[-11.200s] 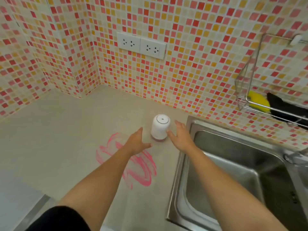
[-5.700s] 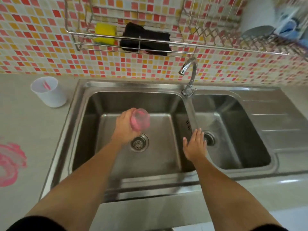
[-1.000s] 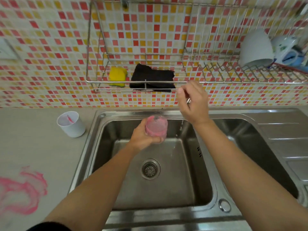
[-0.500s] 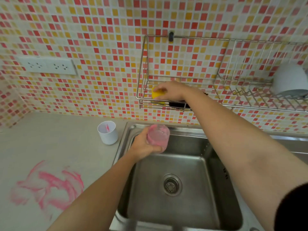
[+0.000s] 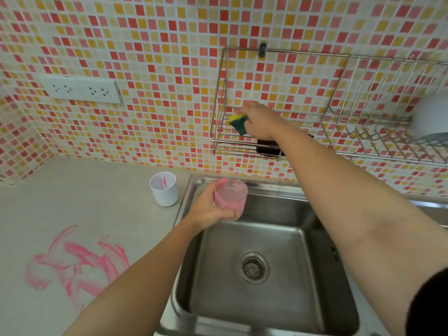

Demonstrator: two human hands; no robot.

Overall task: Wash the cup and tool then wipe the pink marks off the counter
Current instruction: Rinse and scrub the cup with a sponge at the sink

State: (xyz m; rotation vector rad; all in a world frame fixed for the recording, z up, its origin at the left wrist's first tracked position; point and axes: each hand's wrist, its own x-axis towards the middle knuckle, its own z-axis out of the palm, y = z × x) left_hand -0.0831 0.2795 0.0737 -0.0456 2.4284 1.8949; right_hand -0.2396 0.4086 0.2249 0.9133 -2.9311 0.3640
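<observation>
In the head view, the left hand [image 5: 208,209] grips the pink cup [image 5: 230,198] upright over the back left corner of the sink [image 5: 278,209], close to its rim, and the basin below it is open down to the drain [image 5: 253,267]. The right hand [image 5: 260,121] reaches up into the left end of the wire rack [image 5: 218,132] and pinches a yellow and green sponge [image 5: 238,122], just above a black cloth [image 5: 268,147]. On the grey counter [image 5: 84,202] a white cup [image 5: 163,192] with a pink tool [image 5: 163,182] inside stands just beside the sink edge, the pink marks [image 5: 80,265] lie well apart nearer the front, and a tiled wall [image 5: 157,57] with sockets [image 5: 80,89] closes the back.
</observation>
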